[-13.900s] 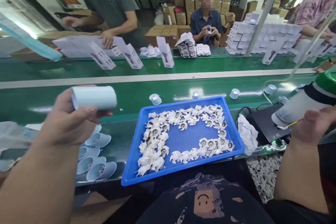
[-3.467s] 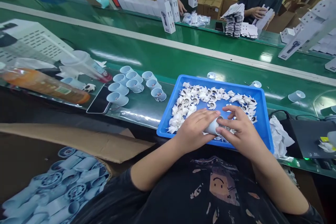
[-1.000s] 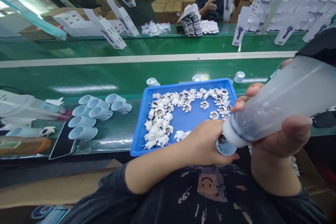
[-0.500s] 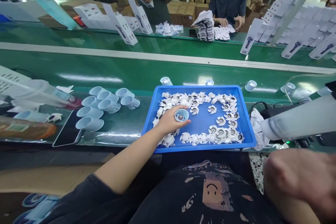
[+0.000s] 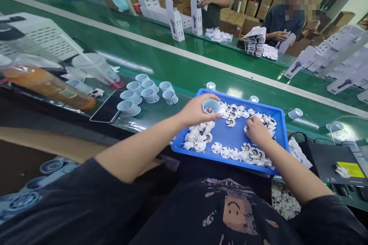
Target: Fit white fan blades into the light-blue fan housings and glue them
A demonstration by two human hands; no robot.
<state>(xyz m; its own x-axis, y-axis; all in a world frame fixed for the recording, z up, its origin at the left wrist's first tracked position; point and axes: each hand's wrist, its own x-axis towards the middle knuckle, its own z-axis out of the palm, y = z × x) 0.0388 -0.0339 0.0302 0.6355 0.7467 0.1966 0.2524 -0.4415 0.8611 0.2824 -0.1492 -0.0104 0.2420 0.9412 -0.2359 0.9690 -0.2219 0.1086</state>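
Observation:
My left hand (image 5: 193, 111) is wrapped round a light blue plastic cup-shaped housing (image 5: 211, 106), with small metallic parts inside. It holds the housing over the left side of a blue tray (image 5: 227, 132). My right hand (image 5: 258, 131) is inside the tray, fingers pinched on a small white fan wheel, mostly hidden by the fingers. White fan wheels (image 5: 216, 147) lie round the tray's sides, some with dark round hubs facing up.
Several similar blue housings (image 5: 150, 95) stand left of the tray, by a phone (image 5: 105, 108) and an orange-filled bottle (image 5: 47, 84). More housings (image 5: 295, 113) sit behind the tray. A black box (image 5: 330, 160) lies right. Two people work across the green bench.
My right hand has come from the lower right into the tray and closed on a fan wheel. My left hand still holds the housing. The view has turned and tilted.

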